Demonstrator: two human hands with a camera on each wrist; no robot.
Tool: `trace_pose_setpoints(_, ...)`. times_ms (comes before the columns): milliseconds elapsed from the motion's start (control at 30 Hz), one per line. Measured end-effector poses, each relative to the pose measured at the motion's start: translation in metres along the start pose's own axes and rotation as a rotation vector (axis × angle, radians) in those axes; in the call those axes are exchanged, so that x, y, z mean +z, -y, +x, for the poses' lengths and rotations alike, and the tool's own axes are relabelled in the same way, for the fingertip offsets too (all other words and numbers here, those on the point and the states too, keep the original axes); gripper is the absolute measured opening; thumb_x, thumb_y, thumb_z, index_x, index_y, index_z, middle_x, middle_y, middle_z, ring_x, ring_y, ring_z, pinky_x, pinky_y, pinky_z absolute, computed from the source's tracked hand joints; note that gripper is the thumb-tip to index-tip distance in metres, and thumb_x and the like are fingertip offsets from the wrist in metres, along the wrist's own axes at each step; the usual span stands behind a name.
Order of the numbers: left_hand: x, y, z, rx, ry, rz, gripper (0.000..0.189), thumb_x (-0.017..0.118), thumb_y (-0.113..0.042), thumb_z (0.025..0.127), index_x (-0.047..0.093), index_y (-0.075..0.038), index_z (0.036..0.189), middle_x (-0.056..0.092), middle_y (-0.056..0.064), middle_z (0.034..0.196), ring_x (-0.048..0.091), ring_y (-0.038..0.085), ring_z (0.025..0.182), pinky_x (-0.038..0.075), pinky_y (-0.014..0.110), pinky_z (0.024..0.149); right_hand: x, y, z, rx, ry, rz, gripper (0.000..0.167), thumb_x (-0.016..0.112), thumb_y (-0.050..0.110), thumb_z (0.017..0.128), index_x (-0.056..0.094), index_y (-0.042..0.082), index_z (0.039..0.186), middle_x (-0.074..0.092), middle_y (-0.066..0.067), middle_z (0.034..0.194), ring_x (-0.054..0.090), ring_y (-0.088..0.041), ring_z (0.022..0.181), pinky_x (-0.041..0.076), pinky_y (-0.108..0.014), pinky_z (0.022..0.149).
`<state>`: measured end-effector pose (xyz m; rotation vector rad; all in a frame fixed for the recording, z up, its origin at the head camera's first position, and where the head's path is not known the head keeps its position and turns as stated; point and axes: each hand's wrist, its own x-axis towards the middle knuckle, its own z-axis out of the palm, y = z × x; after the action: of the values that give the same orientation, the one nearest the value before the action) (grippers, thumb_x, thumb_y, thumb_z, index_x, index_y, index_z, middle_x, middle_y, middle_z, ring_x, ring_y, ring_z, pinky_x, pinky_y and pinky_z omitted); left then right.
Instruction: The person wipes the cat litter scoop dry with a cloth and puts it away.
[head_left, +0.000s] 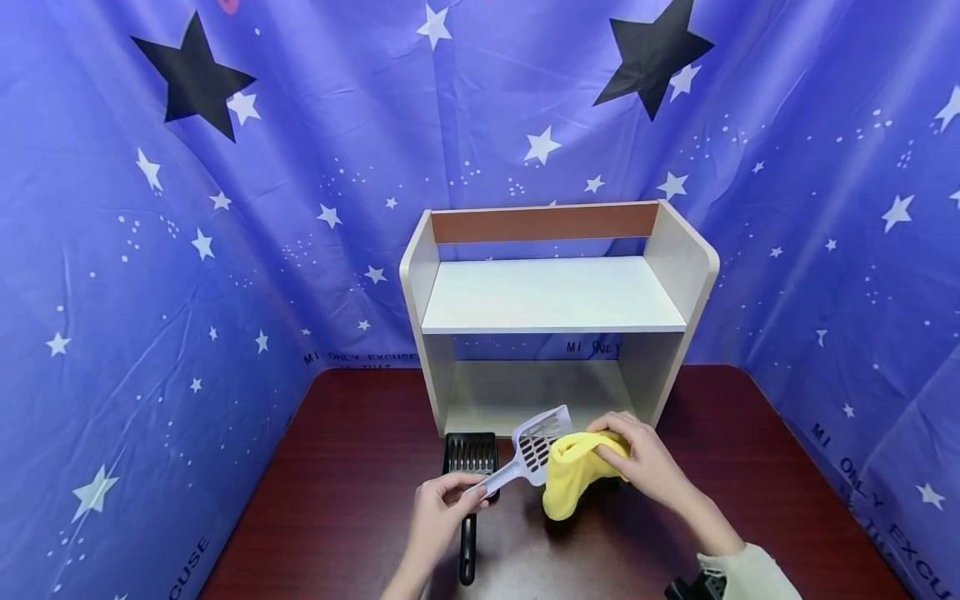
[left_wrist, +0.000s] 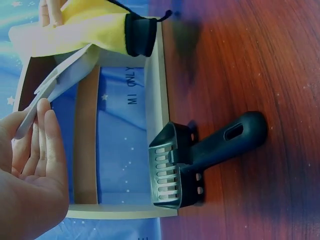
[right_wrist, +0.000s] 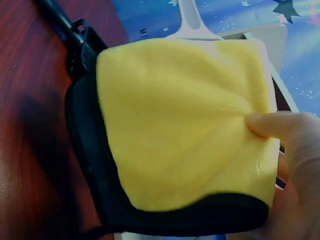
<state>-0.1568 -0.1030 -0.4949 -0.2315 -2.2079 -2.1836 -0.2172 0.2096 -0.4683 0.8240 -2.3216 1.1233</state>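
Observation:
My left hand pinches the handle of a pale grey litter scoop between thumb and fingers. The slotted head points up and away to the right. In my right hand is a yellow cloth, gripped at its upper edge with the thumb on the near face. Black trim runs along the cloth's border in the right wrist view, and a dark cord hangs off it in the left wrist view. The cloth overlaps the right side of the scoop's head in the head view.
A black slotted scoop lies on the dark red wooden table, its handle toward me. Behind it stands a two-tier shelf with pale side panels. A blue star-patterned curtain hangs around the table.

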Motion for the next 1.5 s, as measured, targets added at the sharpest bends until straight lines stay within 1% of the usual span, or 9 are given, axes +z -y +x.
trace_pose_setpoints(133, 0.0, -0.002, 0.001, 0.001, 0.007, -0.003, 0.022, 0.073, -0.001, 0.087, 0.071, 0.012, 0.104, 0.071, 0.032, 0.102, 0.073, 0.006, 0.074, 0.062, 0.026, 0.071, 0.001, 0.001, 0.005, -0.045, -0.058, 0.026, 0.032, 0.077, -0.008, 0.077, 0.073, 0.018, 0.095, 0.071, 0.004, 0.088, 0.059, -0.006, 0.088, 0.042, -0.01, 0.08)
trace_pose_setpoints(200, 0.001, -0.003, 0.001, -0.002, 0.011, 0.01, 0.022, 0.073, -0.001, 0.087, 0.071, 0.011, 0.104, 0.071, 0.032, 0.102, 0.072, 0.006, 0.074, 0.062, 0.025, 0.071, 0.001, 0.01, 0.009, -0.053, -0.093, 0.036, 0.031, 0.078, -0.012, 0.073, 0.074, 0.013, 0.092, 0.071, 0.0, 0.086, 0.061, -0.008, 0.085, 0.043, -0.008, 0.08)
trace_pose_setpoints(267, 0.002, -0.004, 0.002, -0.003, 0.014, 0.022, 0.022, 0.073, -0.001, 0.086, 0.071, 0.011, 0.104, 0.071, 0.031, 0.1, 0.072, 0.004, 0.074, 0.061, 0.024, 0.071, 0.004, 0.011, 0.01, -0.047, -0.123, 0.037, 0.03, 0.079, -0.012, 0.072, 0.075, 0.011, 0.091, 0.071, -0.002, 0.085, 0.061, -0.009, 0.084, 0.043, -0.006, 0.079)
trace_pose_setpoints(400, 0.005, -0.005, 0.002, 0.012, 0.018, 0.056, 0.021, 0.074, -0.002, 0.086, 0.073, 0.009, 0.103, 0.073, 0.029, 0.097, 0.072, 0.005, 0.072, 0.061, 0.023, 0.07, 0.011, 0.01, 0.01, -0.027, -0.16, 0.01, 0.03, 0.082, -0.007, 0.071, 0.075, 0.015, 0.09, 0.071, 0.002, 0.085, 0.061, -0.009, 0.084, 0.043, -0.007, 0.078)
trace_pose_setpoints(533, 0.009, -0.007, 0.002, 0.033, 0.029, 0.088, 0.019, 0.075, -0.003, 0.085, 0.074, 0.007, 0.102, 0.074, 0.027, 0.097, 0.073, 0.01, 0.072, 0.061, 0.022, 0.069, 0.016, 0.007, 0.01, -0.017, -0.178, -0.026, 0.03, 0.084, -0.002, 0.072, 0.074, 0.02, 0.09, 0.071, 0.007, 0.085, 0.06, -0.007, 0.085, 0.043, -0.008, 0.079)
trace_pose_setpoints(733, 0.011, -0.008, 0.002, 0.034, 0.037, 0.089, 0.019, 0.075, -0.001, 0.085, 0.074, 0.007, 0.102, 0.073, 0.027, 0.099, 0.074, 0.013, 0.073, 0.061, 0.022, 0.07, 0.021, 0.006, 0.009, 0.003, -0.2, -0.045, 0.029, 0.085, -0.001, 0.07, 0.072, 0.018, 0.089, 0.07, 0.007, 0.085, 0.059, -0.006, 0.083, 0.043, -0.009, 0.075)
trace_pose_setpoints(1100, 0.017, -0.005, 0.001, 0.062, 0.048, 0.114, 0.016, 0.074, -0.002, 0.085, 0.075, 0.004, 0.1, 0.074, 0.024, 0.094, 0.069, 0.001, 0.07, 0.06, 0.021, 0.068, 0.028, 0.009, 0.002, 0.072, -0.251, -0.146, 0.029, 0.089, 0.004, 0.067, 0.068, 0.017, 0.083, 0.067, 0.006, 0.082, 0.056, -0.004, 0.077, 0.041, -0.011, 0.067)
trace_pose_setpoints(1333, 0.019, -0.006, 0.0, 0.058, 0.039, 0.114, 0.016, 0.074, -0.001, 0.085, 0.075, 0.004, 0.1, 0.074, 0.024, 0.094, 0.068, 0.0, 0.069, 0.06, 0.019, 0.067, 0.031, 0.01, 0.002, 0.098, -0.261, -0.202, 0.028, 0.089, 0.008, 0.069, 0.066, 0.017, 0.081, 0.067, 0.004, 0.079, 0.056, -0.006, 0.074, 0.039, -0.012, 0.065)
trace_pose_setpoints(1500, 0.019, -0.006, -0.001, 0.061, 0.041, 0.122, 0.016, 0.074, -0.001, 0.085, 0.075, 0.004, 0.1, 0.074, 0.023, 0.094, 0.07, 0.003, 0.07, 0.059, 0.018, 0.067, 0.032, 0.011, 0.002, 0.129, -0.265, -0.25, 0.029, 0.09, 0.01, 0.068, 0.064, 0.018, 0.079, 0.067, 0.005, 0.078, 0.057, -0.007, 0.073, 0.039, -0.012, 0.065)
